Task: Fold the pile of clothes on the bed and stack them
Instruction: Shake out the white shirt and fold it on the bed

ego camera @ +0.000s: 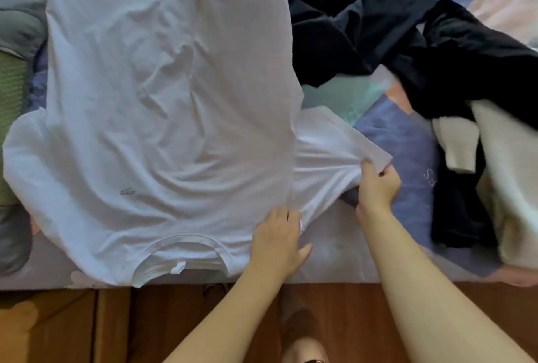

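Bed (334,249) with pastel patchwork cover fills the view; wood floor (174,324) along the near edge. White T-shirt (163,118) lies spread flat on the bed, collar toward the person, hem at the far side. Left hand (278,241) rests on the shirt's shoulder next to the collar, fingers gripping the fabric at the sleeve seam. Right hand (377,185) pinches the cuff of the shirt's right-side sleeve (334,156), pulling it taut outward. Unfolded pile to the right: black clothes (378,19) heaped at far right, touching the shirt's edge; cream garment (506,164) beside them near the bed edge. Grey-green bedding (17,42) at left.
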